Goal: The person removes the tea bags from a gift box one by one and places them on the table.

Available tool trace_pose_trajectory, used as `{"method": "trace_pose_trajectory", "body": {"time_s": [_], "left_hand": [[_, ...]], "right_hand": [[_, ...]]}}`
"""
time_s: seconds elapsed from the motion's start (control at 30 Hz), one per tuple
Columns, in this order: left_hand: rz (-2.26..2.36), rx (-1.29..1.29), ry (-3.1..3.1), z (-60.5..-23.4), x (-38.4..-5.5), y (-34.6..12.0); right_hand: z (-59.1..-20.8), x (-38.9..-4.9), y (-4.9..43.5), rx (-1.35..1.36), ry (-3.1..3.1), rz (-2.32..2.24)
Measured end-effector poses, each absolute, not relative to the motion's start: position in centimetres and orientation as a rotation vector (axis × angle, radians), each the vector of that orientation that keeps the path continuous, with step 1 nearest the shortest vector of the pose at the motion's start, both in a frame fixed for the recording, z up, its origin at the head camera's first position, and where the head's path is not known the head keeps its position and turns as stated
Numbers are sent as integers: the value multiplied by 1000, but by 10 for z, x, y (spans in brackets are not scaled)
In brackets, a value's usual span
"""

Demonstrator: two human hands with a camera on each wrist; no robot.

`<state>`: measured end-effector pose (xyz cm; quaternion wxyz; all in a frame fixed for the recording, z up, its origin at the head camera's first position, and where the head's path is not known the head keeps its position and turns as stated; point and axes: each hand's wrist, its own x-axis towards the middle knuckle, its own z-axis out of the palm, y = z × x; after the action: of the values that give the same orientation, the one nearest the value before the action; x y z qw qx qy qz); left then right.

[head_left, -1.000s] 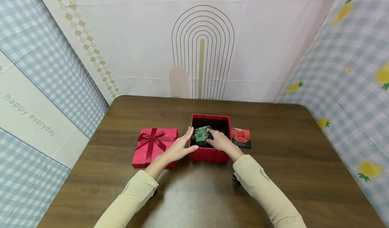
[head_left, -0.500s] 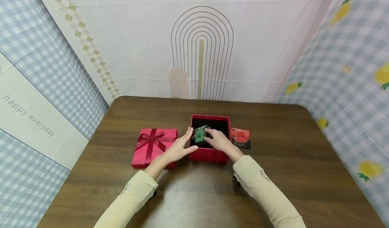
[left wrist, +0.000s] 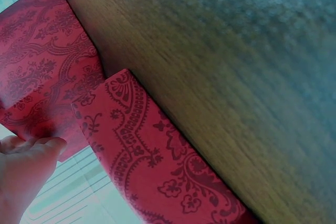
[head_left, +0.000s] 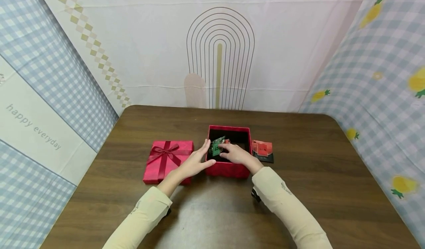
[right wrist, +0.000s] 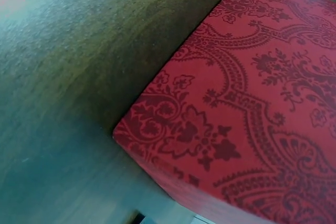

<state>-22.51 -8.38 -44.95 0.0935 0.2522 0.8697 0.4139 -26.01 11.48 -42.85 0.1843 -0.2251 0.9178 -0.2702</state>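
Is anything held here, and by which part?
Cannot tell: right hand touches the flat green-printed packet at its right side, grip unclear; left hand holds nothing.

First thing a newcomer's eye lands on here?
Probably the open red box on the wooden table, with the right hand reaching in at a tilted green packet and the left hand at its left side. Next, likely the bow on the red lid, left of the box, then the red-and-black packet to its right.
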Motion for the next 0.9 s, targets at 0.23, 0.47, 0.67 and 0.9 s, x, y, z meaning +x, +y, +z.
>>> {"method": "trace_pose_trajectory", "body": {"time_s": [0.23,0.47,0.67,0.9], "left_hand": [[1228,741,2578,-450,-225,-84],[1233,745,2577,-450,-225,-84],[1228,741,2583,-449,-225,-84],[1235,746,2579,-449,-225,-84]], "right_hand": [[-429,-262,112,-616,2547,-738],[-429,-261,115,-631,2576,-791],[-427,-259,118,-590,2668,-913],[-413,-252,127,-546,2763,-1108]]}}
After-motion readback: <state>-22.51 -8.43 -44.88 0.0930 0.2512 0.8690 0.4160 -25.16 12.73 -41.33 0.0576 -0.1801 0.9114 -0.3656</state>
